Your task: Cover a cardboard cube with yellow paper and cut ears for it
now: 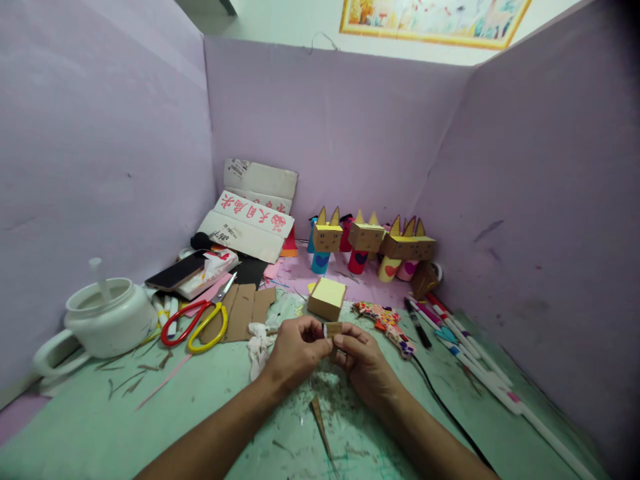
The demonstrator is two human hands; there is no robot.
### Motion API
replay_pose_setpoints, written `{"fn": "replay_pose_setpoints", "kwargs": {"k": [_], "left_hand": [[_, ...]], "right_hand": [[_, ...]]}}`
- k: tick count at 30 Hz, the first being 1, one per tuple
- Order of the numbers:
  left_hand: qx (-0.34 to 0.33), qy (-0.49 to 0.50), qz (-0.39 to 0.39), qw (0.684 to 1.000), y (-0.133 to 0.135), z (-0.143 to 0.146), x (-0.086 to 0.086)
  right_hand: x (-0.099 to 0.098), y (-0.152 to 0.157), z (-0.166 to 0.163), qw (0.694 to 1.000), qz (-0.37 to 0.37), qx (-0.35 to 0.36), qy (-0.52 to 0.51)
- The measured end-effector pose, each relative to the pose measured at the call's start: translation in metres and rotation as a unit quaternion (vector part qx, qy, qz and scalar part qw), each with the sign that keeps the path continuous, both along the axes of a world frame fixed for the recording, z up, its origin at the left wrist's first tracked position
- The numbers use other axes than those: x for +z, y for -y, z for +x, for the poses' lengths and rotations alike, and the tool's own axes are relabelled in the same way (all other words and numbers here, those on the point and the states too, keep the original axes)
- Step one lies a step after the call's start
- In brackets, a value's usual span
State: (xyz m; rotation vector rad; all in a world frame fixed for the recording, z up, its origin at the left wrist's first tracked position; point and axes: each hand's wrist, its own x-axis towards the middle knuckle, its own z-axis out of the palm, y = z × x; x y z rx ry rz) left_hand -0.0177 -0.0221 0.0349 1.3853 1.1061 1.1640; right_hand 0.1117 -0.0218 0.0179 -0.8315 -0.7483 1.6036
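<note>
My left hand point(295, 347) and my right hand point(363, 357) meet at the front middle of the table, fingers closed in pinches. Between their fingertips is a small piece of brown cardboard point(333, 329). A dark bit with a whitish edge shows beside it at my left fingers; its kind is unclear. Just beyond the hands sits a small cardboard box point(326, 307) with a pale yellow top. A crumpled white tissue point(259, 347) lies left of my left hand. A patterned glue gun point(385, 323) with a black cord rests beyond my right hand.
Red-and-yellow scissors point(205, 327), cardboard strips point(243, 310) and a white teapot-like pot point(103, 317) stand left. Several box-headed figures point(327, 240) line the back. Markers point(470, 353) lie right. A pointed cardboard scrap point(321, 423) lies in front. Purple partitions point(330, 133) enclose the table.
</note>
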Motion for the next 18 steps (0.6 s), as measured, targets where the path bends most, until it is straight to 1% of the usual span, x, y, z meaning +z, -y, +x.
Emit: {"fn": "replay_pose_setpoints", "kwargs": {"k": [4, 10, 15, 18], "left_hand": [[0.011, 0.0, -0.005, 1.0, 0.001, 0.0, -0.002], [0.001, -0.006, -0.01, 1.0, -0.001, -0.003, 0.0], [-0.031, 0.013, -0.013, 0.999, -0.001, -0.006, 0.002], [-0.075, 0.034, -0.025, 0.996, -0.004, -0.007, 0.0]], "right_hand": [[-0.002, 0.0, -0.001, 1.0, 0.007, 0.014, 0.019], [-0.009, -0.003, 0.007, 0.991, 0.076, 0.001, 0.113], [-0.007, -0.004, 0.01, 0.981, 0.106, 0.0, 0.165], [-0.002, -0.001, 0.008, 0.967, 0.14, -0.023, 0.212]]}}
